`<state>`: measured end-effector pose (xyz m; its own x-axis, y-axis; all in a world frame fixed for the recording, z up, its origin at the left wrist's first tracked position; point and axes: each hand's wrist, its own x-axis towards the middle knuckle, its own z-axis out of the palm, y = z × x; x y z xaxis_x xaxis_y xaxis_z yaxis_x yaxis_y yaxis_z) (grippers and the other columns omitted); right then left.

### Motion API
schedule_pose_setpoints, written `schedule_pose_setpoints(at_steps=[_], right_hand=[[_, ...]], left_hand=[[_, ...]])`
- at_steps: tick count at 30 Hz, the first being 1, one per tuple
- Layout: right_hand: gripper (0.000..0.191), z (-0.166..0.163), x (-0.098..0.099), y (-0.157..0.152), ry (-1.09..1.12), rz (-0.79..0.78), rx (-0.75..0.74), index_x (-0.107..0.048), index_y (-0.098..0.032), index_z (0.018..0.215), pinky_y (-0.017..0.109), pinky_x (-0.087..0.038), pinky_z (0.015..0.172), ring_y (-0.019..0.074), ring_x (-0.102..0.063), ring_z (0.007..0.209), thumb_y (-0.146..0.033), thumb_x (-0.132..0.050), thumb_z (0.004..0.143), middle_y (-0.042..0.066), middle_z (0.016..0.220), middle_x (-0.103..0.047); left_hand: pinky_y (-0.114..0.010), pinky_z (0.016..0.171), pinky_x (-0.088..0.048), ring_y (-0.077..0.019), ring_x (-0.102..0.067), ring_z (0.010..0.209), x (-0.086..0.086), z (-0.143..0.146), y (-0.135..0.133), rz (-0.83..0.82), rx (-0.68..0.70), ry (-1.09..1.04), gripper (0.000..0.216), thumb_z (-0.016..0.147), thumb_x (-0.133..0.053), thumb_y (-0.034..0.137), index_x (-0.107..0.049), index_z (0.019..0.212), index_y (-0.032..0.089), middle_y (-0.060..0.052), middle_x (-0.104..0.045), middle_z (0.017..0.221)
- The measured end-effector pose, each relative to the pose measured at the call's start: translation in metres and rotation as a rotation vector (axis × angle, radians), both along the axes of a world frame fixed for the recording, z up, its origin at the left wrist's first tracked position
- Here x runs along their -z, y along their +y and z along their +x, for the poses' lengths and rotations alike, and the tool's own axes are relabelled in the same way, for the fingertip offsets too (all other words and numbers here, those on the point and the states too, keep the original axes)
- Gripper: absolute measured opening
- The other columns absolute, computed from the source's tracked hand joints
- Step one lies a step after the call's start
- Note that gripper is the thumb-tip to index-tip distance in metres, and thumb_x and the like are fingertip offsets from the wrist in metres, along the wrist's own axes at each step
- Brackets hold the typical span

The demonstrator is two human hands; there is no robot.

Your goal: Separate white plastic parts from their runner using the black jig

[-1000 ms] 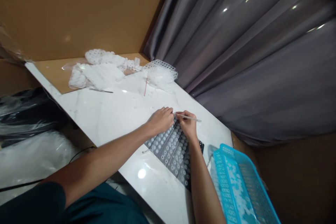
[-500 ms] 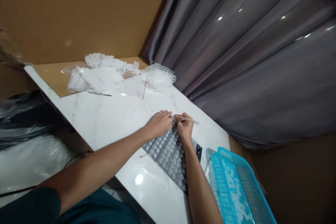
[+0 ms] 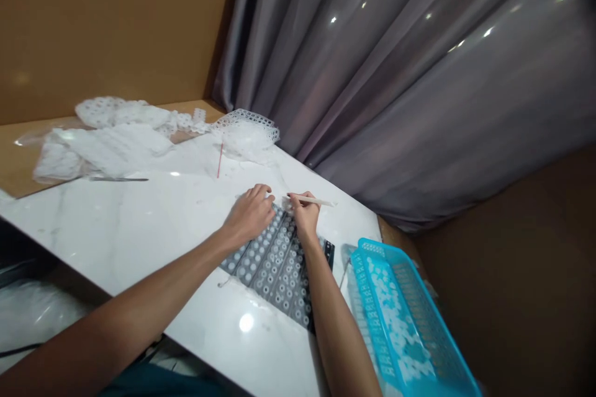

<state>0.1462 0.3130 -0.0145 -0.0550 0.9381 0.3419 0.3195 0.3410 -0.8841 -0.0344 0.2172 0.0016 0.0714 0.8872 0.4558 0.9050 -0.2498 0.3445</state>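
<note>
A grey mat (image 3: 272, 270) studded with rows of small white round pieces lies on the white marble table (image 3: 153, 217). My left hand (image 3: 249, 214) rests on the mat's far end, fingers curled and pressing down. My right hand (image 3: 303, 216) is closed in a pinch on a thin pale stick (image 3: 313, 200), held like a pen. The stick's tip meets the mat's far edge, close to my left fingertips.
A blue plastic basket (image 3: 400, 322) with white pieces inside stands at the table's right end. White perforated sheets (image 3: 116, 136) are heaped at the far left, with a thin red stick (image 3: 219, 160) and a metal tool (image 3: 118, 179) nearby. Grey curtain (image 3: 395, 74) hangs behind.
The view has swung to the right, so everything sits further left in frame. Both hands stay at the mat's far end with the stick in the same grip.
</note>
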Motion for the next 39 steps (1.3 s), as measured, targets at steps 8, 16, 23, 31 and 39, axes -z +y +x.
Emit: schedule_pose_setpoints(at_steps=[8, 16, 23, 31, 39], right_hand=[[0.024, -0.007, -0.015, -0.014, -0.085, 0.034, -0.105, -0.077, -0.023, 0.092, 0.033, -0.057, 0.078, 0.0239, -0.072, 0.087, -0.046, -0.07, 0.093, 0.006, 0.093, -0.08], [0.016, -0.016, -0.015, -0.013, -0.121, 0.012, -0.158, -0.077, -0.024, 0.086, 0.033, -0.055, 0.074, 0.0228, -0.07, 0.077, -0.04, -0.074, 0.087, 0.004, 0.083, -0.079], [0.019, -0.007, -0.026, -0.001, -0.077, -0.028, -0.132, -0.076, -0.022, 0.083, 0.032, -0.054, 0.069, 0.0239, -0.071, 0.078, -0.041, -0.077, 0.081, 0.005, 0.079, -0.079], [0.025, -0.017, -0.032, 0.003, -0.076, -0.049, -0.221, -0.078, -0.021, 0.082, 0.031, -0.054, 0.063, 0.0231, -0.071, 0.072, -0.045, -0.082, 0.077, 0.006, 0.076, -0.079], [0.025, -0.03, -0.019, -0.002, -0.081, -0.043, -0.242, -0.081, -0.021, 0.085, 0.033, -0.058, 0.069, 0.0243, -0.073, 0.076, -0.046, -0.083, 0.079, 0.007, 0.083, -0.082]], left_hand=[[-0.051, 0.113, -0.042, -0.0333, -0.055, 0.126, 0.008, -0.009, 0.012, -0.129, -0.218, -0.191, 0.026, 0.094, -0.066, 0.034, -0.068, 0.119, 0.028, -0.009, -0.065, 0.126], [-0.05, 0.116, -0.039, -0.0325, -0.054, 0.132, 0.009, -0.008, 0.015, -0.155, -0.177, -0.206, 0.036, 0.093, -0.067, 0.033, -0.064, 0.128, 0.029, -0.008, -0.065, 0.135], [-0.046, 0.116, -0.037, -0.0305, -0.054, 0.132, 0.005, -0.005, 0.01, -0.148, -0.114, -0.169, 0.033, 0.095, -0.067, 0.03, -0.062, 0.127, 0.028, -0.009, -0.066, 0.134], [-0.043, 0.113, -0.039, -0.0295, -0.057, 0.131, 0.01, -0.009, 0.014, -0.123, -0.176, -0.21, 0.038, 0.094, -0.07, 0.03, -0.059, 0.13, 0.027, -0.009, -0.065, 0.133], [-0.044, 0.109, -0.043, -0.0321, -0.058, 0.126, 0.01, -0.01, 0.013, -0.098, -0.204, -0.189, 0.035, 0.093, -0.072, 0.036, -0.059, 0.122, 0.023, -0.011, -0.065, 0.123]])
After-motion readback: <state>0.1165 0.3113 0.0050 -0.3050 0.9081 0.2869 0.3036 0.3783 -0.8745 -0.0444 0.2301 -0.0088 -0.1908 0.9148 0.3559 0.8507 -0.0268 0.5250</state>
